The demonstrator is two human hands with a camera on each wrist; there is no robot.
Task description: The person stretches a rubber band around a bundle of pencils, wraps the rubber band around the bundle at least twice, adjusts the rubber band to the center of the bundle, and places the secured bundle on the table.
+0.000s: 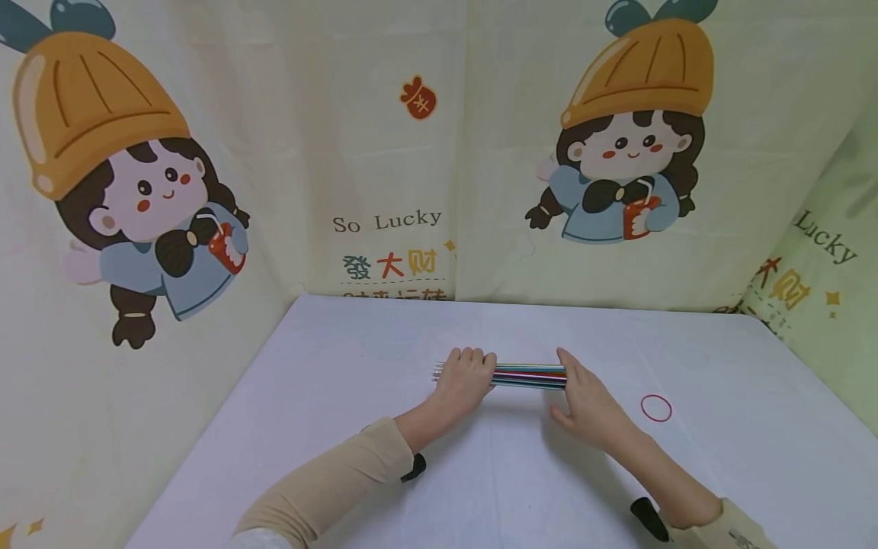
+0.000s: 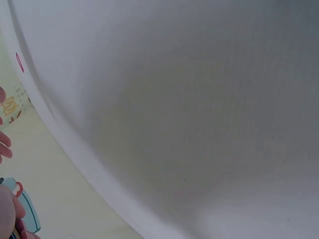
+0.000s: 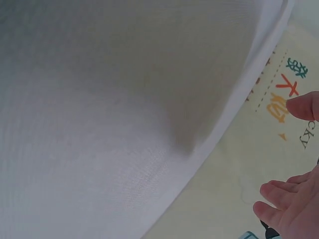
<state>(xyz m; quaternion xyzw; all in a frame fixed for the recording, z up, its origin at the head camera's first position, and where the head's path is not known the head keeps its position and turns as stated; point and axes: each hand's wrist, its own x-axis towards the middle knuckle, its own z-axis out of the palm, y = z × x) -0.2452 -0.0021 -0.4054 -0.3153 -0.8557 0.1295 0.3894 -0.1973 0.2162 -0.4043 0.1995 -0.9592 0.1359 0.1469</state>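
In the head view my left hand [image 1: 468, 377] grips a bundle of long thin sticks [image 1: 528, 376] in several colours, held level above the table. Their kind cannot be told; pale tips stick out at its left side. My right hand [image 1: 593, 404] is at the bundle's right end, fingers extended and thumb apart, seemingly touching the ends. The right wrist view shows this hand [image 3: 296, 199] with its fingers spread from the thumb. At the left wrist view's lower left corner, only a sliver of my left hand [image 2: 7, 211] appears.
A thin red ring [image 1: 656, 408] lies on the white table [image 1: 384, 335], to the right of my right hand. Behind and beside the table hang cream curtains [image 1: 507, 267] with cartoon prints. Dark pieces [image 1: 648, 518] show at both wrists.
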